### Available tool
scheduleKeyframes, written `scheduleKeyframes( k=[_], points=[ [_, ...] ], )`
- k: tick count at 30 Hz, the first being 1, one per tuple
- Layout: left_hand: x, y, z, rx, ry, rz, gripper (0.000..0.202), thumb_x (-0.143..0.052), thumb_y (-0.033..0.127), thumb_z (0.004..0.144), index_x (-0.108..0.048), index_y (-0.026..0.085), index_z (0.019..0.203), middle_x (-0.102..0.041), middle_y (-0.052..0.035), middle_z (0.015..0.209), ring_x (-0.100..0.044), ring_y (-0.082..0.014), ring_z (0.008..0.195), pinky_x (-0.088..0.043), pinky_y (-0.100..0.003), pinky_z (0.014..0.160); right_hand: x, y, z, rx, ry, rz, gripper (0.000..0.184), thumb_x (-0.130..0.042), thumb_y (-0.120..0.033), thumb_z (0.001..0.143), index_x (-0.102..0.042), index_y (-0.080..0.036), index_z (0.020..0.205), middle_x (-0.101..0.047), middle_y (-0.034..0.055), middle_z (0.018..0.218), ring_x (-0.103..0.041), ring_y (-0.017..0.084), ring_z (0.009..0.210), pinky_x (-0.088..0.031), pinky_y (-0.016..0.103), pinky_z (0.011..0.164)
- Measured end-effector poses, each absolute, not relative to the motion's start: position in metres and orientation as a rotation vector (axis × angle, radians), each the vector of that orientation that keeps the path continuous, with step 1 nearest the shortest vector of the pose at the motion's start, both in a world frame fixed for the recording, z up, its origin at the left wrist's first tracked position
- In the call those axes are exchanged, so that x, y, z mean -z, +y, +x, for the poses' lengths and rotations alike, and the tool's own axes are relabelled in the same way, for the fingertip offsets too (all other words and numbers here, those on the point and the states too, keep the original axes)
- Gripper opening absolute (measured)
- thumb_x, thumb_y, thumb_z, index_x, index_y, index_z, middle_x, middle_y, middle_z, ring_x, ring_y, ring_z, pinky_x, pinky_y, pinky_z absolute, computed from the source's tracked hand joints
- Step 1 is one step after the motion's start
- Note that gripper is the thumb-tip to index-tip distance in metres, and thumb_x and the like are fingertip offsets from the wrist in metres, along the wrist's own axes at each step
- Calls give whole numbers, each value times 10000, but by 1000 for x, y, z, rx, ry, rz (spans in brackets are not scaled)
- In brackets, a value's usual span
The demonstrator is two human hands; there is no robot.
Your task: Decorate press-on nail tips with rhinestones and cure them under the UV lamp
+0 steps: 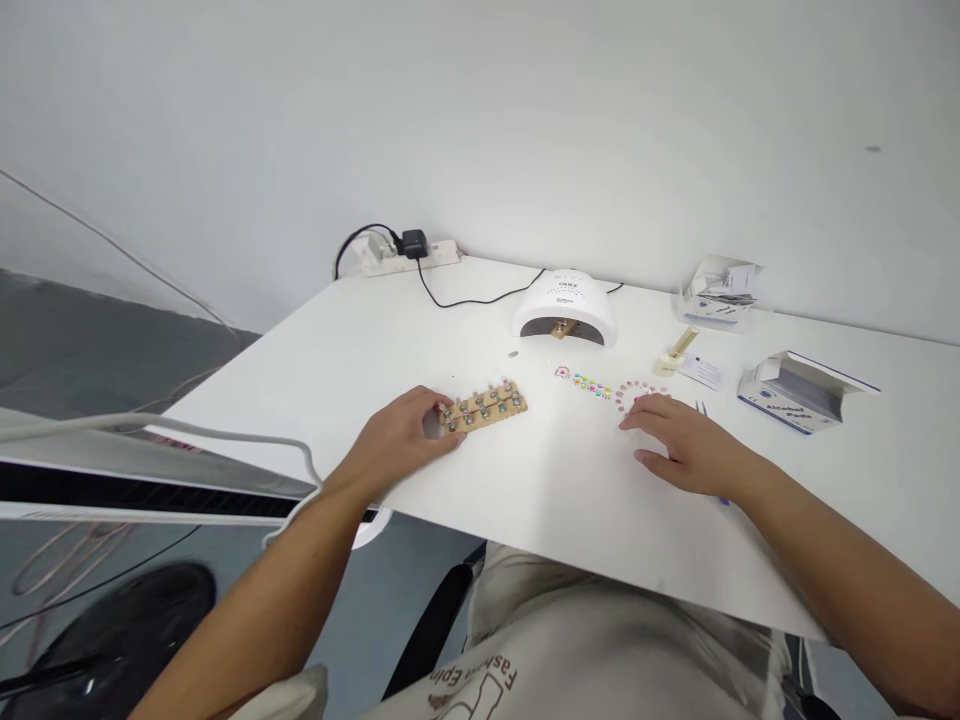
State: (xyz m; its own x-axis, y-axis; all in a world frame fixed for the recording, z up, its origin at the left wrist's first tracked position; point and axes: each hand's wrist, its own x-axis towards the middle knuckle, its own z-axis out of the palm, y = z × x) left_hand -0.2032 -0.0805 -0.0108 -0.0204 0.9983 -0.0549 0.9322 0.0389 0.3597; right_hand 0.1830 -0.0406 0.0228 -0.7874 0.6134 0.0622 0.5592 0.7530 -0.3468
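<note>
My left hand is closed around the left end of a tan wooden strip, thumb along its near edge and fingers at the far edge. Shiny gem-like pieces in several colours stand in rows on the strip, which lies on the white table. Over to the right, my right hand is open, fingers stretched out and apart. Its fingertips reach the near side of a ring of pink gems, hiding part of it. Tweezers lie partly under this hand. A row of colourful small gems sits between the two hands.
A white nail lamp stands at the back, a small wooden piece inside. Right of it are a cream bottle, a card and two alcohol pad boxes. A power strip with black cable lies back left.
</note>
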Motion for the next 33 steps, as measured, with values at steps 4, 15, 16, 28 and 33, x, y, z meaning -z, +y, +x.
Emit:
scheduleKeyframes(
  k=[4,15,16,28,33],
  points=[
    [12,-74,-214,-331,2106,1934,458,-589,505,741,-565,223,1101,-610,-33,1112,-578,-226,892,-437,-307,717,-20,-33,162,-313,-2866,-1076,395,-490,-294,863,-549,-162,1231,-551,141,1277,-477,310,1170,-410,512,986],
    [15,-66,-245,-388,2263,1776,507,-589,540,729,-558,206,1110,-615,-69,1064,-584,-252,900,-440,-324,702,15,4,117,-200,-2908,-1180,608,-368,-476,914,-368,-154,1430,-288,106,1553,-293,395,1375,-215,572,1127],
    [15,-66,-248,-386,2274,1769,507,-589,541,730,-558,204,1107,-613,-72,1066,-582,-255,914,-443,-327,711,16,3,118,-208,-2918,-1165,602,-366,-477,915,-356,-179,1438,-287,78,1556,-289,391,1380,-206,582,1130],
    [22,-59,-258,-459,2327,1752,483,-585,532,743,-568,222,1113,-598,-64,1119,-585,-253,974,-449,-337,801,2,-36,139,-325,-3067,-808,563,-416,-419,922,-396,-173,1428,-370,27,1515,-268,380,1399,-190,615,1142],
    [29,-56,-261,-530,2391,1729,501,-613,515,727,-578,235,1141,-614,-62,1097,-591,-246,908,-457,-334,756,5,-56,149,-306,-3079,-762,569,-423,-403,926,-375,-158,1437,-364,23,1518,-283,365,1394,-203,604,1141]
  ],
)
